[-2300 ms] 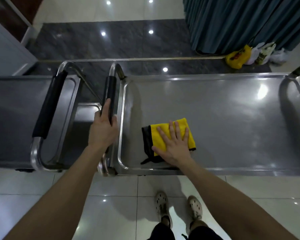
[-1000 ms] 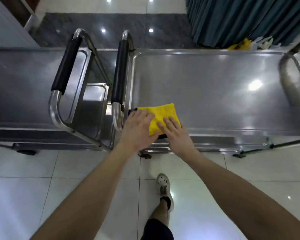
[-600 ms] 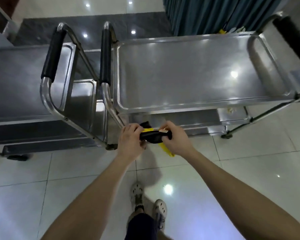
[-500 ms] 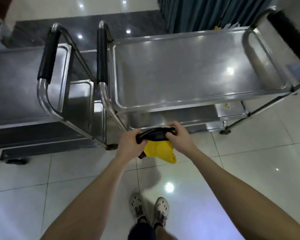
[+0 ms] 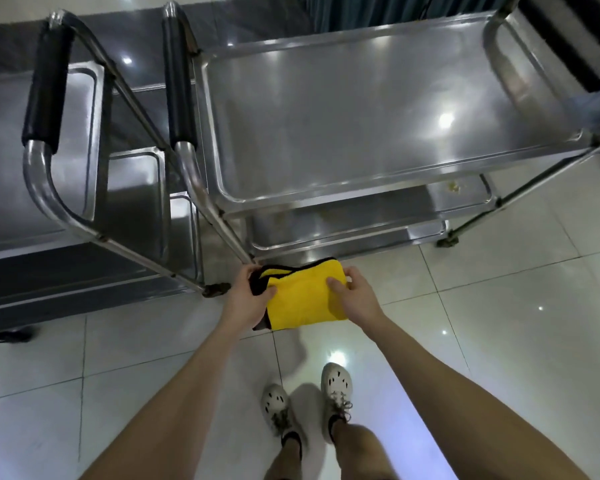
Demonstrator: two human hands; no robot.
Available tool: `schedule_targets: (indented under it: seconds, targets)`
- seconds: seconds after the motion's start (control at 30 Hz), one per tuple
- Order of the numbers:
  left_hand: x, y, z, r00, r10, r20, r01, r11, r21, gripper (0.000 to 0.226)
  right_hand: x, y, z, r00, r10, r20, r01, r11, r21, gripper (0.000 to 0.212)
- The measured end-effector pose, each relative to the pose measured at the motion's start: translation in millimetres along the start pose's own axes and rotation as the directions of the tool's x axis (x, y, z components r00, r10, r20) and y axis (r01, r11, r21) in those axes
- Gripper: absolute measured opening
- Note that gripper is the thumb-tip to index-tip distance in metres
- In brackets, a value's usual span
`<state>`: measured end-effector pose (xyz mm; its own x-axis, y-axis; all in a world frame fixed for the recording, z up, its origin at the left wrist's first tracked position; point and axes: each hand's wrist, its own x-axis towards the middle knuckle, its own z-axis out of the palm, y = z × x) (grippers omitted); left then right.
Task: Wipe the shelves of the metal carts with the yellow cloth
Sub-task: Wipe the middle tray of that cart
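Presently, the left hand (image 5: 246, 301) and right hand (image 5: 356, 298) each pinch an end of the folded yellow cloth with black edging (image 5: 302, 301), held between them above the white tiled floor (image 5: 499, 323); the stainless-steel cart's shelves (image 5: 378, 116) stand just beyond.

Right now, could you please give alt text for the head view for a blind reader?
The left hand and right hand hold a folded yellow cloth over the floor, facing a steel cart with a second cart beside it.
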<state>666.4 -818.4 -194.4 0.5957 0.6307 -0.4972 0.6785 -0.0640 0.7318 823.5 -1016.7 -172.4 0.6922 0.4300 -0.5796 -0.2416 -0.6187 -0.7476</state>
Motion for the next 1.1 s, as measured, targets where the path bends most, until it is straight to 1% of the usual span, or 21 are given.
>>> schedule_targets:
  seconds: [0.07, 0.13, 0.23, 0.3, 0.4, 0.47, 0.53, 0.57, 0.63, 0.7, 0.73, 0.77, 0.8, 0.83, 0.87, 0.9, 0.93, 1.0, 1.03, 1.07, 1.1]
  targets:
    - [13, -14, 16, 0.995, -0.035, -0.091, 0.038, 0.999, 0.029, 0.062, 17, 18, 6, 0.999, -0.045, -0.01, 0.044, 0.996, -0.084, 0.03]
    - [31, -34, 35, 0.987, -0.029, -0.157, 0.032, 0.999, 0.015, 0.067, 41, 36, 14, 0.994, -0.107, -0.022, 0.103, 0.983, -0.149, 0.028]
    - [72, -62, 65, 0.972, 0.054, -0.227, -0.068, 0.996, -0.055, 0.066, 86, 64, 26, 0.979, -0.198, -0.04, 0.184, 0.957, -0.224, 0.032]
    - [101, -79, 84, 0.955, 0.114, -0.272, -0.132, 0.99, -0.049, 0.068, 119, 83, 33, 0.967, -0.252, -0.029, 0.237, 0.939, -0.249, 0.035]
    - [144, -90, 101, 0.886, 0.252, -0.39, -0.26, 0.965, 0.035, 0.072, 164, 94, 41, 0.963, -0.264, -0.051, 0.242, 0.933, -0.267, 0.038]
    - [174, -83, 104, 0.823, 0.334, -0.46, -0.362, 0.932, 0.028, 0.075, 194, 86, 44, 0.944, -0.315, -0.1, 0.283, 0.925, -0.252, 0.039]
    - [207, -70, 102, 0.772, 0.37, -0.518, -0.446, 0.895, -0.026, 0.072, 222, 73, 48, 0.889, -0.425, -0.17, 0.372, 0.888, -0.27, 0.044]
    - [221, -66, 101, 0.755, 0.392, -0.526, -0.478, 0.878, -0.031, 0.065, 236, 70, 50, 0.845, -0.499, -0.189, 0.42, 0.841, -0.341, 0.052]
    - [235, -71, 105, 0.719, 0.457, -0.523, -0.518, 0.855, 0.035, 0.05, 258, 70, 60, 0.731, -0.663, -0.161, 0.473, 0.663, -0.58, 0.064]
    - [232, -88, 110, 0.636, 0.546, -0.545, -0.577, 0.806, 0.134, 0.037, 274, 76, 77, 0.598, -0.796, -0.095, 0.527, 0.479, -0.702, 0.06]
    - [229, -100, 112, 0.569, 0.586, -0.577, -0.62, 0.767, 0.167, 0.028, 282, 80, 88, 0.551, -0.833, -0.046, 0.549, 0.403, -0.732, 0.059]
    - [226, -114, 114, 0.492, 0.609, -0.623, -0.651, 0.732, 0.201, 0.016, 291, 85, 99, 0.532, -0.847, 0.009, 0.551, 0.338, -0.763, 0.062]
    - [225, -126, 114, 0.407, 0.61, -0.68, -0.673, 0.703, 0.228, 0.007, 298, 88, 111, 0.546, -0.835, 0.062, 0.533, 0.29, -0.795, 0.066]
    - [221, -135, 112, 0.32, 0.582, -0.748, -0.675, 0.694, 0.251, 0.013, 305, 91, 120, 0.573, -0.813, 0.103, 0.509, 0.255, -0.822, 0.069]
    - [219, -143, 108, 0.25, 0.536, -0.807, -0.672, 0.696, 0.255, 0.024, 310, 91, 127, 0.603, -0.787, 0.129, 0.48, 0.229, -0.847, 0.072]
    - [216, -144, 102, 0.217, 0.476, -0.852, -0.669, 0.708, 0.226, 0.032, 313, 90, 131, 0.628, -0.766, 0.138, 0.452, 0.215, -0.866, 0.074]
    - [215, -140, 94, 0.212, 0.428, -0.879, -0.671, 0.717, 0.187, 0.039, 314, 88, 133, 0.646, -0.751, 0.138, 0.432, 0.211, -0.877, 0.076]
    - [219, -123, 75, 0.278, 0.361, -0.89, -0.67, 0.737, 0.089, 0.058, 311, 87, 133, 0.662, -0.737, 0.136, 0.416, 0.211, -0.885, 0.081]
    - [224, -111, 65, 0.335, 0.35, -0.875, -0.672, 0.74, 0.038, 0.065, 309, 87, 133, 0.666, -0.733, 0.135, 0.413, 0.212, -0.886, 0.082]
    - [228, -98, 56, 0.409, 0.336, -0.848, -0.674, 0.738, -0.033, 0.065, 308, 88, 132, 0.674, -0.726, 0.136, 0.411, 0.215, -0.886, 0.083]
    - [233, -88, 49, 0.482, 0.324, -0.814, -0.675, 0.73, -0.109, 0.056, 307, 88, 131, 0.685, -0.715, 0.14, 0.411, 0.22, -0.885, 0.084]
